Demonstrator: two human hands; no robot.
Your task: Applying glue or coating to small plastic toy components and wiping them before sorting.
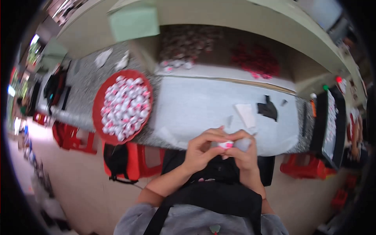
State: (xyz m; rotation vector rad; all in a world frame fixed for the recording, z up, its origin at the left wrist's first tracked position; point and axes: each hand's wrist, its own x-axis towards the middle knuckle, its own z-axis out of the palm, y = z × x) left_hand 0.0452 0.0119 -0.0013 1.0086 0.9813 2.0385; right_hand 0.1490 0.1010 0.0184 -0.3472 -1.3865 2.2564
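Observation:
Both my hands meet over the front edge of the table, fingertips pinching one small white-and-pink piece (pixel 226 145). My left hand (pixel 201 150) closes on it from the left with thumb and finger. From the other side my right hand (pixel 244 156) grips it too, and a pale whitish patch, perhaps a cloth, shows at its fingers. To the left, a red round tray (pixel 98 111) is heaped with similar white-and-pink balls (pixel 126 107). Just beyond my hands, a folded white paper or cloth (pixel 245 114) lies on the white sheet (pixel 192 102).
A black scrap (pixel 268 109) lies right on the sheet. Under the shelf (pixel 219 13) sit a pile of whitish pieces (pixel 186 47) and a pile of pink-red pieces (pixel 258 58). Red stools (pixel 135 160) stand below the table. A black-edged tray (pixel 331 125) is far right.

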